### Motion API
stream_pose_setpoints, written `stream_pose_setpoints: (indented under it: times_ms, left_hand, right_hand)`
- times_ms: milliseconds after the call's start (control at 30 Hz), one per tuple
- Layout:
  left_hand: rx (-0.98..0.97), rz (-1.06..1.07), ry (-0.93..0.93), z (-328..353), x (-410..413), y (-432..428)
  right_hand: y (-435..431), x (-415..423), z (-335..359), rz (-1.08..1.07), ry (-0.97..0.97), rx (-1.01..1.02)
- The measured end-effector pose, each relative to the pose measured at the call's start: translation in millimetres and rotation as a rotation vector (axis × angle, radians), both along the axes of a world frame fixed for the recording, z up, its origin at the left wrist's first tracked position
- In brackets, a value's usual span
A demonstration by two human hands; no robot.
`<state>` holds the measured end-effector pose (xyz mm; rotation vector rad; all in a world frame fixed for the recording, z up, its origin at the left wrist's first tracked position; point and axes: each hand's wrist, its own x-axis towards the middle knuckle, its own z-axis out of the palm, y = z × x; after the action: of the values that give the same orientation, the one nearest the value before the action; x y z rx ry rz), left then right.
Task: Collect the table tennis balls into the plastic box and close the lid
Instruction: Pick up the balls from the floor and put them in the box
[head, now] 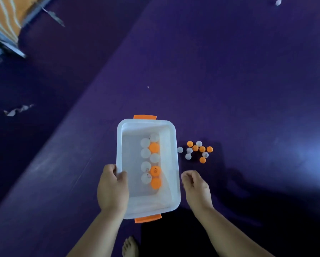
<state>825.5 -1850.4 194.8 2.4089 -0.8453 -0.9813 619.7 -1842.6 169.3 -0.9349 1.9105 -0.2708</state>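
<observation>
While the left hand is gripping the plastic box by its 9 o'clock rim, thumb curling inside, the lidless box is sitting over the purple mat. White and orange balls are lining up in two rows inside. The right hand is hovering just beside the 3 o'clock wall, fingers curled in; whether they are holding anything, I cannot tell. A loose cluster of balls is lying at 3 o'clock from the box, and one white ball is sitting far off at 1 o'clock.
</observation>
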Motion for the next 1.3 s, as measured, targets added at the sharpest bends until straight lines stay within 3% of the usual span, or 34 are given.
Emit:
stream_pose_setpoints:
  times_ms: [467, 700, 800, 1000, 1233, 1300]
  left_hand:
    - [0.045, -0.212, -0.088, -246.4, -46.7, -178.6]
    - [-0.079, -0.288, -0.067, -360.5, -49.1, -229.4]
    - [-0.123, -0.311, -0.096, -383.7, -44.4, -244.4]
    - [-0.034, -0.345, -0.228, -392.1, -44.5, -248.4]
    - [-0.329, -0.654, -0.443, -379.9, -102.1, -195.2]
    - [-0.472, -0.804, -0.318, -386.1, -125.1, -180.6]
  right_hand:
    - [-87.6, -72.0, -235.0, -0.129, 0.186, 0.148]
    - [-99.7, -70.9, -364.2, -0.208, 0.325, 0.064]
    - [-99.8, -70.0, -393.4, -0.27, 0.372, 0.061]
    - [-96.0, -69.6, -421.0, -0.337, 0.349, 0.069]
    - [-87.4, -72.8, -441.4, -0.379, 0.341, 0.032]
    - [-82.9, -75.5, -448.0, -0.363, 0.325, 0.005]
